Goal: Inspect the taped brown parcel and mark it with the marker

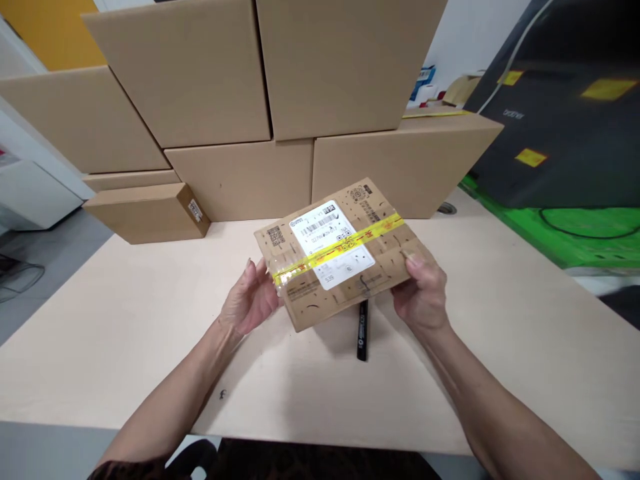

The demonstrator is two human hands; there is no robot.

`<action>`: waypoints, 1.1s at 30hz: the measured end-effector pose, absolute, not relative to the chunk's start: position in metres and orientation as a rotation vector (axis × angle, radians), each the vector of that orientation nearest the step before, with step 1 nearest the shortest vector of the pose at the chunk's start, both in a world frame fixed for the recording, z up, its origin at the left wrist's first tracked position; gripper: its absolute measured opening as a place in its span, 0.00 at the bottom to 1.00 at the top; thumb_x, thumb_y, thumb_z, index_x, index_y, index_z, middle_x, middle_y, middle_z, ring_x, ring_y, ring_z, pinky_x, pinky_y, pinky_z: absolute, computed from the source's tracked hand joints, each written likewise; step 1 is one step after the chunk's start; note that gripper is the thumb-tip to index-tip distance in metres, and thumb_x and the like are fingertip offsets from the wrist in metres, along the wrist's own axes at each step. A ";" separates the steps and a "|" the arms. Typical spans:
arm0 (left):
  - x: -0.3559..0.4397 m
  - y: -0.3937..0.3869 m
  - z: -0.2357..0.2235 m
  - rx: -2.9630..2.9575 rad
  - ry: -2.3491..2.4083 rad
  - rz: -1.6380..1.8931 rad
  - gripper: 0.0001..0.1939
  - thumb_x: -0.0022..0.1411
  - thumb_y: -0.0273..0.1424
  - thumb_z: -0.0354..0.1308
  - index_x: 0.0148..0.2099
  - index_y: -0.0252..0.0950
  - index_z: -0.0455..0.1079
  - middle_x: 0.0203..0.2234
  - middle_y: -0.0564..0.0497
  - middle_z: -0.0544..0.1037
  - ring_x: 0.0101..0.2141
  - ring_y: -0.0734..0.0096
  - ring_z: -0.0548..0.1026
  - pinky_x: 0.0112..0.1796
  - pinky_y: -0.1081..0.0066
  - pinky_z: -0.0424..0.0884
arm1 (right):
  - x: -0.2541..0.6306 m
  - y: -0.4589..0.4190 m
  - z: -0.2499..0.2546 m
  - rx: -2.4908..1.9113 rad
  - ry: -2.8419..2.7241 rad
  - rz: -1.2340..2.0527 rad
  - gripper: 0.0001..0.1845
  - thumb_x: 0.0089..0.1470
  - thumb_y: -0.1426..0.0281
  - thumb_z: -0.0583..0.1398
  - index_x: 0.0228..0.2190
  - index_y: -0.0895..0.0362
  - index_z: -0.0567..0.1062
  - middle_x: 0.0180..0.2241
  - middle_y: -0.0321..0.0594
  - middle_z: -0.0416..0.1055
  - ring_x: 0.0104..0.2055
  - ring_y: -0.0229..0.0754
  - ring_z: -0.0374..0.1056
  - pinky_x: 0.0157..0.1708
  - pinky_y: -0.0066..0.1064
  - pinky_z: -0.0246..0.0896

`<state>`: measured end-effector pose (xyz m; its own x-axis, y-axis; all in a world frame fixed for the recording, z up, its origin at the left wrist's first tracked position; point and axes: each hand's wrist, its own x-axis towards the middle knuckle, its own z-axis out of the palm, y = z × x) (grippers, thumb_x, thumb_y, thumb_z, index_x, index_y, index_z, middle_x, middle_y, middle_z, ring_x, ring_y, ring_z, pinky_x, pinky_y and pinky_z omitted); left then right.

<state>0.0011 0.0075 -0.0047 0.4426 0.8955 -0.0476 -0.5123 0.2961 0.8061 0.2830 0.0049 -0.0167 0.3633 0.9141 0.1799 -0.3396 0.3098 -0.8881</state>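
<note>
A flat cardboard box (340, 267) is held tilted above the table between both hands. Yellow tape (310, 261) with red print runs across its top and over a white shipping label (333, 243). My right hand (423, 290) grips the right edge, thumb on top and fingers underneath. At the left end, my left hand (253, 297) supports the box with its palm turned up; its thumb is raised and its fingertips are partly hidden behind the cardboard. Below the box a black marker (363, 333) lies on the table, its upper end covered.
Large cardboard boxes (240, 180) are stacked along the back of the table (150, 320). A smaller closed carton (145, 213) stands at the back left. On the right are a dark panel (560, 133) with yellow stickers and a green surface (560, 233).
</note>
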 end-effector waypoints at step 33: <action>0.004 0.012 -0.023 0.950 0.715 1.216 0.52 0.52 0.64 0.73 0.72 0.48 0.67 0.70 0.42 0.74 0.73 0.35 0.64 0.69 0.40 0.66 | 0.257 -0.009 -0.034 -0.745 -0.873 1.388 0.32 0.45 0.55 0.76 0.53 0.42 0.81 0.53 0.38 0.85 0.59 0.61 0.79 0.65 0.61 0.72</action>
<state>0.0037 0.0119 -0.0226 0.2225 0.9743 0.0341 -0.4438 0.0701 0.8934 0.2570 -0.0092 -0.0338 -0.0186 0.9966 0.0805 -0.5040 0.0602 -0.8616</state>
